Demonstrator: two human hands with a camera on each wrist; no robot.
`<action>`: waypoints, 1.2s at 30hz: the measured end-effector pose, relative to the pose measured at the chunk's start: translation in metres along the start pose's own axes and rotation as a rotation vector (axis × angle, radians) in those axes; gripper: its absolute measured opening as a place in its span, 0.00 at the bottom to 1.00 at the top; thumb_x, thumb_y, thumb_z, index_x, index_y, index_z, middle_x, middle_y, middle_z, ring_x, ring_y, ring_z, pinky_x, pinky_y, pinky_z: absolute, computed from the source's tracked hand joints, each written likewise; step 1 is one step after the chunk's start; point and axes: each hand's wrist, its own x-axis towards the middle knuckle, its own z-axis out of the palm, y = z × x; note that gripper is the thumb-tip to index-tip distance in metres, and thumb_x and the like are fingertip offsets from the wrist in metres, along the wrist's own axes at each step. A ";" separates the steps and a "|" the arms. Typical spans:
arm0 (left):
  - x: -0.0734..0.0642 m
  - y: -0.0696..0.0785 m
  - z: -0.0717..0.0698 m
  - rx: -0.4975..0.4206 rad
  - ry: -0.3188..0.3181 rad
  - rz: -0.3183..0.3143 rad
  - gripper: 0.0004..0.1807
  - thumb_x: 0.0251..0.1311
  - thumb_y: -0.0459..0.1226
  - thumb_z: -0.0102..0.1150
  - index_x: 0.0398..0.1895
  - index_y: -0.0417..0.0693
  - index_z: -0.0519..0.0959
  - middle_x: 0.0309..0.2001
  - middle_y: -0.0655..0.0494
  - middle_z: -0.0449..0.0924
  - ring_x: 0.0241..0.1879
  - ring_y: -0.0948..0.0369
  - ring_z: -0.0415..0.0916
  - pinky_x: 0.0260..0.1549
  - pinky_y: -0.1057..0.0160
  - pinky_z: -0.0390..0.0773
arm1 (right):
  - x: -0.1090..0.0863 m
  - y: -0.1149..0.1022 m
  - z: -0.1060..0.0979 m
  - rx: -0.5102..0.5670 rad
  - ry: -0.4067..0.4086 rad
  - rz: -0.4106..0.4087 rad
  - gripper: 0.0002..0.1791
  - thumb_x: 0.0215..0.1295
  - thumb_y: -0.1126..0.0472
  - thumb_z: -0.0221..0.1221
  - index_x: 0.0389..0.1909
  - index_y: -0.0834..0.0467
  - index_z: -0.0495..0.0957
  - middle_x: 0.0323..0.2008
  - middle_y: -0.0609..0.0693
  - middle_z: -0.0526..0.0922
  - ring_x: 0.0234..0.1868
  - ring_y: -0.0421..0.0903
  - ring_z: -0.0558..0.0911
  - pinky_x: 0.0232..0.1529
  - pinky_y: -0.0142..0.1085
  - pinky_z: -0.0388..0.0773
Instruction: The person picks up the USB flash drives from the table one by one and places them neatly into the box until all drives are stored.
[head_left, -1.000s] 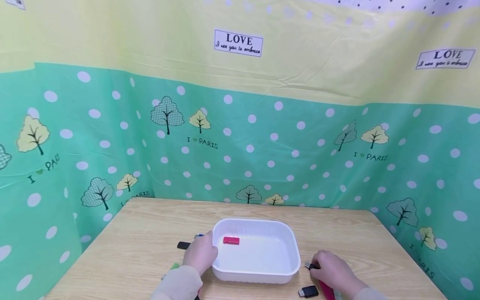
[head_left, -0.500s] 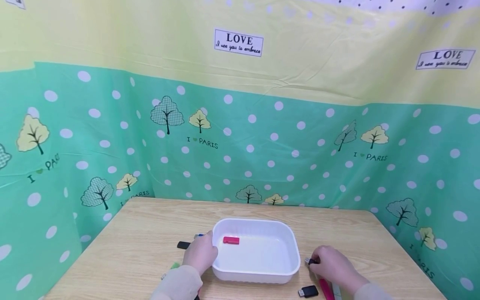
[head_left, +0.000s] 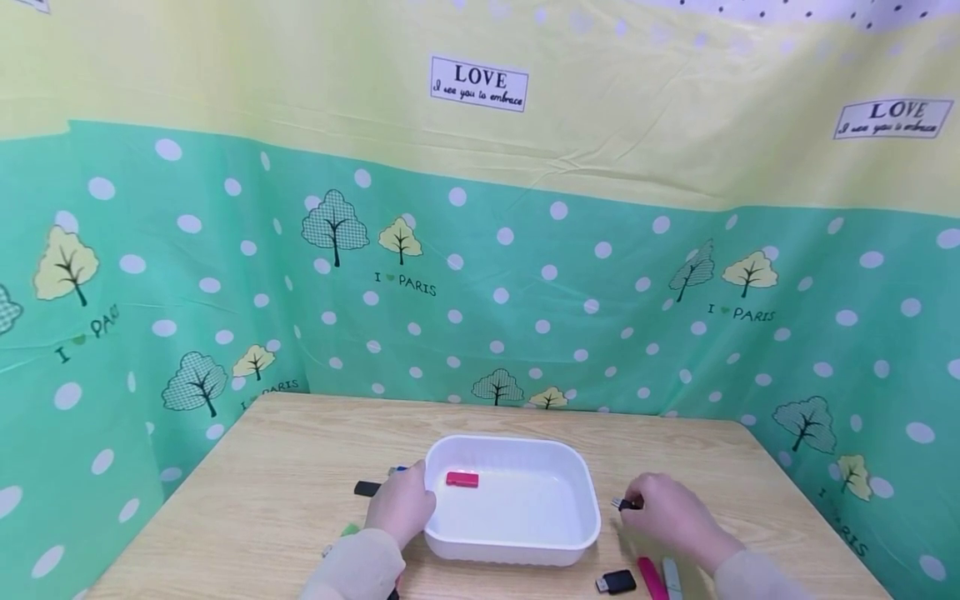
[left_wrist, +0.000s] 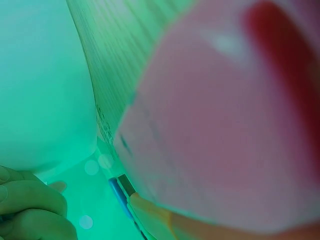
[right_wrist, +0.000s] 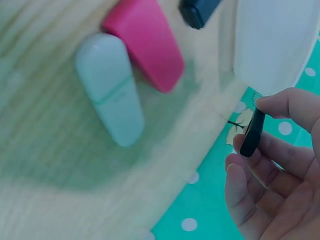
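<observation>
My right hand (head_left: pixel 663 510) pinches a black USB flash drive (right_wrist: pixel 254 132) between thumb and fingers, its metal plug (head_left: pixel 618 503) pointing left, just right of a white plastic tub. My left hand (head_left: pixel 402 502) holds the left wall of that tub (head_left: pixel 513 553); its curled fingers (left_wrist: pixel 35 197) show beside the tub in the left wrist view. Inside the tub, at the left, lies a red flash drive (head_left: pixel 462 480). Below my right hand, a pink stick (right_wrist: pixel 145 45), a pale blue stick (right_wrist: pixel 111 90) and another black flash drive (head_left: pixel 618 582) lie on the table.
Left of the tub lie a black stick (head_left: pixel 367 489), a blue piece (head_left: pixel 397 471) and a green one (head_left: pixel 350 530), partly hidden by my left arm. The wooden table (head_left: pixel 300 450) ends against a green and yellow printed curtain (head_left: pixel 420 333).
My right hand has picked the black flash drive up and raised it off the table, uncovering more of the pink and pale blue sticks. My left hand stays at the tub.
</observation>
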 end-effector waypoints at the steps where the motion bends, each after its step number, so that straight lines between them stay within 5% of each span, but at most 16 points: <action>1: 0.000 0.000 0.000 -0.003 0.001 0.002 0.26 0.62 0.30 0.55 0.65 0.34 0.71 0.52 0.38 0.82 0.38 0.54 0.84 0.39 0.52 0.86 | 0.000 -0.001 -0.002 -0.002 0.006 -0.009 0.08 0.52 0.60 0.68 0.33 0.57 0.84 0.29 0.47 0.81 0.31 0.43 0.78 0.37 0.43 0.83; 14: 0.000 0.000 0.001 -0.003 0.003 0.006 0.26 0.61 0.29 0.55 0.65 0.35 0.71 0.51 0.38 0.83 0.35 0.55 0.83 0.37 0.53 0.85 | 0.005 -0.020 -0.022 -0.006 0.058 -0.103 0.04 0.50 0.61 0.67 0.27 0.56 0.83 0.25 0.46 0.78 0.27 0.42 0.73 0.28 0.35 0.75; 36: 0.001 -0.002 0.002 -0.003 0.012 0.018 0.27 0.60 0.29 0.55 0.64 0.34 0.71 0.50 0.37 0.83 0.37 0.53 0.84 0.37 0.53 0.85 | 0.018 -0.069 -0.028 0.030 0.050 -0.185 0.05 0.50 0.60 0.70 0.28 0.55 0.84 0.24 0.44 0.79 0.27 0.42 0.75 0.29 0.34 0.76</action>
